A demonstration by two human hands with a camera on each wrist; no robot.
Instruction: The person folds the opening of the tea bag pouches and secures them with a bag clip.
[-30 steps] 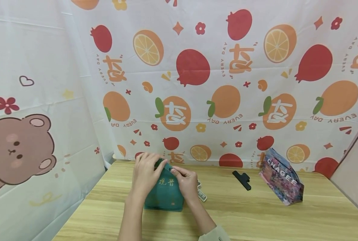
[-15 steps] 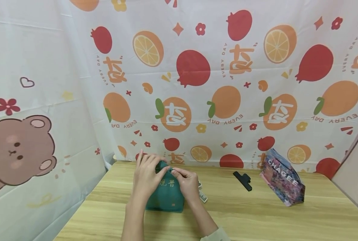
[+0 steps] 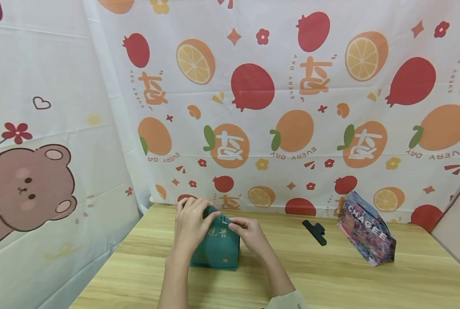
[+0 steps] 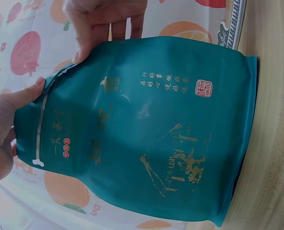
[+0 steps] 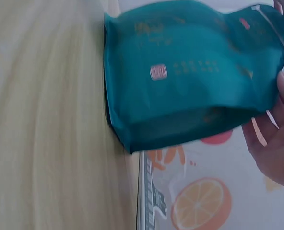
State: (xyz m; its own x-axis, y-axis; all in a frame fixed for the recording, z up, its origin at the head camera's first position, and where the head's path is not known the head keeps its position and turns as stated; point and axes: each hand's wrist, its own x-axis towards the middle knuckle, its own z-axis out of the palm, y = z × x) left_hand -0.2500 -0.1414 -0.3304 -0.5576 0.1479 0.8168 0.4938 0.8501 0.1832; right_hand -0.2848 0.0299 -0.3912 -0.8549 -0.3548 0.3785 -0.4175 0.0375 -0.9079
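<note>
Teal pouch (image 3: 215, 246) stands upright on the wooden table (image 3: 330, 279), long axis vertical, base on the wood, sealed top edge up, printed face toward the person. It sits near the table's back-left corner, close to the fruit-print curtain (image 3: 291, 107).

Left hand (image 3: 190, 223) wraps the pouch's top-left corner, fingers curled over the top edge; the left wrist view shows the thumb pressed on the seal strip. Right hand (image 3: 251, 234) pinches the pouch's top-right corner between thumb and fingertips, other fingers loosely curled. Both hands have hold of the pouch.

A black clip (image 3: 314, 232) lies flat right of the pouch, well apart. Further right a multicoloured bag (image 3: 367, 236) stands tilted. A patterned flat strip (image 5: 149, 196) lies just behind the pouch.
</note>
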